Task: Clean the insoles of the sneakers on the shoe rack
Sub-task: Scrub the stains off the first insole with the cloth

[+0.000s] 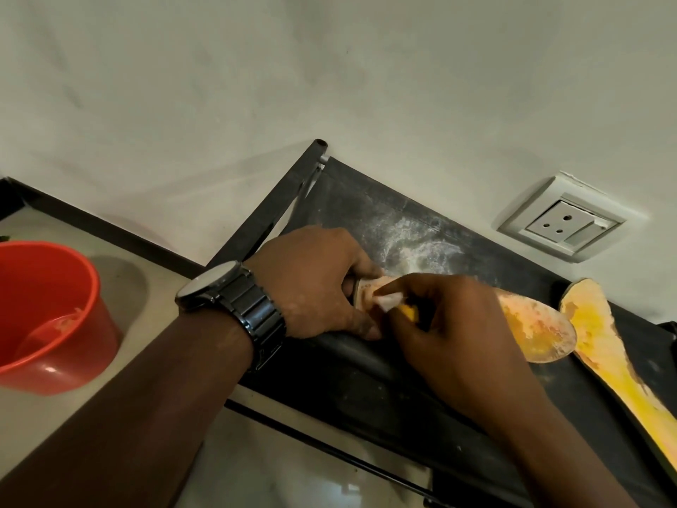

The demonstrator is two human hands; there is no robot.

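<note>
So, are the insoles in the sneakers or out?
Out: the orange insole and the yellow insole lie bare on the rack shelf; no sneaker in view.

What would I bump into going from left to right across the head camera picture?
Red bucket → wristwatch → left hand gripping one insole → right hand pinching a yellow tool → the other insole lying on the rack.
</note>
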